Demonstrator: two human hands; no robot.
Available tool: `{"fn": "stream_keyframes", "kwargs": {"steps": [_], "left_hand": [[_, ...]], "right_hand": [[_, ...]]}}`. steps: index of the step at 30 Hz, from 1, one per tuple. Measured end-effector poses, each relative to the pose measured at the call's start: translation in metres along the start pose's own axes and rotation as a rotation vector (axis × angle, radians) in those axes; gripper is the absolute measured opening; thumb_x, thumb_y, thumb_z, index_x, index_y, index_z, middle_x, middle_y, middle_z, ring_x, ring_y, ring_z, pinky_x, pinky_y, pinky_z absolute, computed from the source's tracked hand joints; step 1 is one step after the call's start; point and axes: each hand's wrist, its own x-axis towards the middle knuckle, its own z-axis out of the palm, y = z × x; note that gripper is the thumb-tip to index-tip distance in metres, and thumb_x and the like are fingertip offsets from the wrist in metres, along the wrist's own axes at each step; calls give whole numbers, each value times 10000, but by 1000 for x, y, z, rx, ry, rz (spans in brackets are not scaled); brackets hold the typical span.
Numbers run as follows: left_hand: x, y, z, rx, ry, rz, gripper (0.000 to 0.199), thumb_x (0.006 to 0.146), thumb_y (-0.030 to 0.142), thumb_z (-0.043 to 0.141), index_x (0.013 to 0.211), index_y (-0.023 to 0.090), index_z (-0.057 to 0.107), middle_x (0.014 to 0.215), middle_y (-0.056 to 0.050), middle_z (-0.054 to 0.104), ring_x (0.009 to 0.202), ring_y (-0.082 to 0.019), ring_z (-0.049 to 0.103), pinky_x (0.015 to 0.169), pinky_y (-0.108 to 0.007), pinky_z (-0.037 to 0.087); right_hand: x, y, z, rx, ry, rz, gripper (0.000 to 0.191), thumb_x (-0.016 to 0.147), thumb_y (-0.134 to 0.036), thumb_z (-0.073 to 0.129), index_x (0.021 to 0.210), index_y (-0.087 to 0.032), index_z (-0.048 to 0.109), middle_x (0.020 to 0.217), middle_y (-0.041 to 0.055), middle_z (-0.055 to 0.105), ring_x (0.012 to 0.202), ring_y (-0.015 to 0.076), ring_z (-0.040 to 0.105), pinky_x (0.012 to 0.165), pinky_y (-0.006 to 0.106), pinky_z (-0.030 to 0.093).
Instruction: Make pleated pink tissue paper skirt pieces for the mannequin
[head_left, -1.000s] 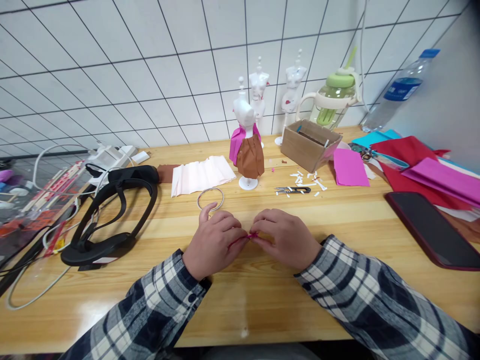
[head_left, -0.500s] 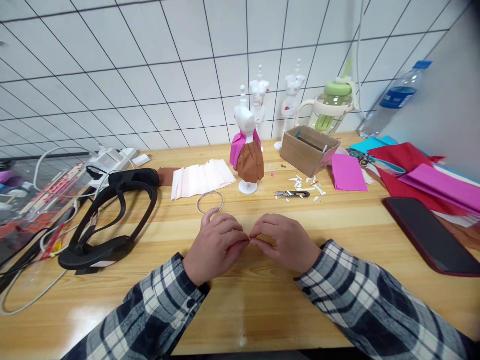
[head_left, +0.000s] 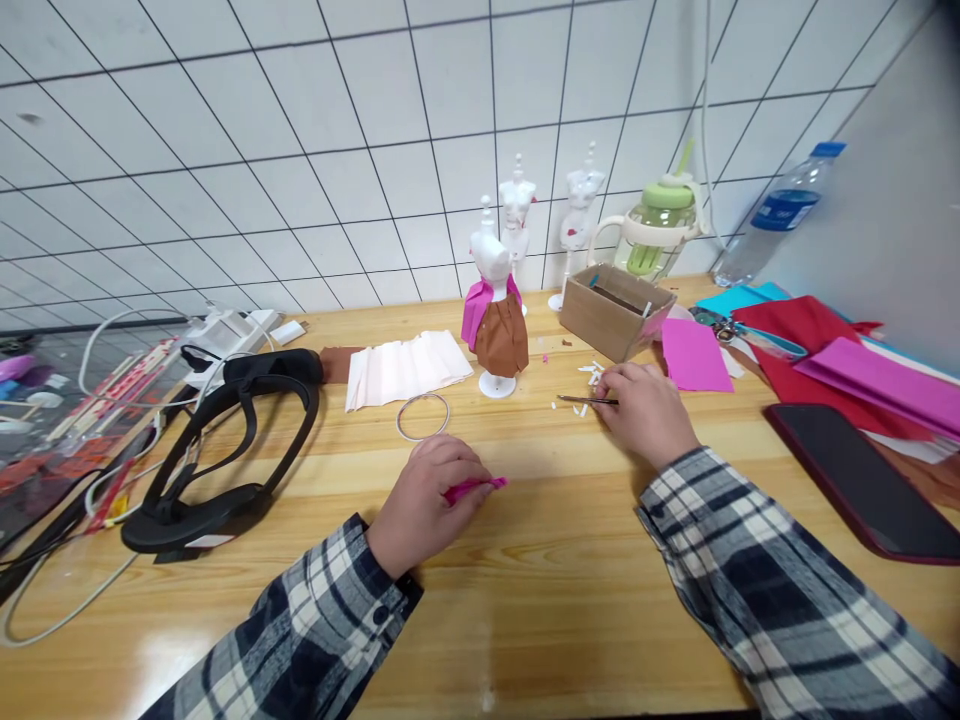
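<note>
Between the fingers of my left hand (head_left: pixel 435 500) is a small folded magenta piece (head_left: pixel 499 484), cloth or paper, with its tip poking out to the right. My right hand (head_left: pixel 646 412) is closed round the handle end of small thread snips (head_left: pixel 577 400), whose points face left. White paper-like scraps (head_left: pixel 589 375) lie around the snips. Beyond my hands stands a white mini dress form (head_left: pixel 491 255) wearing a brown pleated skirt (head_left: pixel 501 335) and a magenta drape (head_left: pixel 475 310). A thin ring (head_left: pixel 422 417) lies just beyond my left hand.
A cardboard box (head_left: pixel 611 310), two bare dress forms, a lidded cup (head_left: pixel 660 225) and a water bottle (head_left: pixel 787 210) stand along the back. Coloured sheets and a phone (head_left: pixel 862 480) lie right. A pleated pale strip (head_left: pixel 409 370) and a black headset strap (head_left: pixel 225 450) lie left.
My hands have come apart from fingertip to fingertip. The right hand has reached forward and right and taken hold of the snips, while the left keeps the magenta piece, now showing.
</note>
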Motion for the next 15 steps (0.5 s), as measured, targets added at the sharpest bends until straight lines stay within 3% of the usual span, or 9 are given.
{"fn": "stream_keyframes", "kwargs": {"steps": [4, 7, 9, 12, 14, 15], "left_hand": [[1, 0, -1, -3, -4, -3, 135, 882, 214, 565, 846, 194, 694, 815, -52, 686, 821, -182, 597, 795, -353, 446], [2, 1, -2, -12, 1, 8, 134, 883, 209, 562, 848, 196, 690, 813, -50, 685, 822, -182, 596, 796, -352, 443], [1, 1, -1, -18, 4, 13, 128, 881, 201, 563, 852, 198, 688, 815, -49, 686, 828, -183, 596, 801, -352, 441], [1, 1, -1, -24, -11, 10, 120, 880, 194, 571, 854, 198, 688, 818, -46, 684, 828, -181, 593, 804, -351, 437], [1, 1, 0, -28, -20, 7, 117, 880, 198, 576, 856, 197, 690, 823, -47, 684, 825, -181, 590, 799, -350, 436], [1, 0, -1, -30, -19, 6, 115, 879, 200, 578, 856, 196, 690, 825, -47, 684, 825, -182, 589, 797, -351, 436]], "right_hand": [[-1, -8, -18, -65, 111, 76, 85, 830, -236, 543, 867, -198, 610, 849, 110, 660, 890, 300, 555, 741, 395, 359], [-4, -15, -22, 169, 96, 179, 164, 880, -275, 492, 989, -179, 567, 841, 131, 683, 837, 292, 604, 735, 399, 394], [-9, -23, -19, 601, -77, 220, 231, 924, -355, 448, 1077, -196, 518, 913, 118, 713, 818, 257, 646, 708, 375, 449], [-16, -36, -8, 1258, -529, 194, 287, 925, -444, 459, 1073, -208, 527, 1087, 117, 710, 947, 228, 684, 763, 373, 524], [-17, -37, -1, 1401, -664, 177, 291, 894, -436, 515, 1043, -193, 573, 1146, 130, 693, 1052, 239, 662, 847, 396, 524], [-16, -34, 2, 1370, -629, 180, 286, 888, -424, 522, 1041, -192, 589, 1144, 125, 693, 1076, 241, 650, 875, 405, 516]]}}
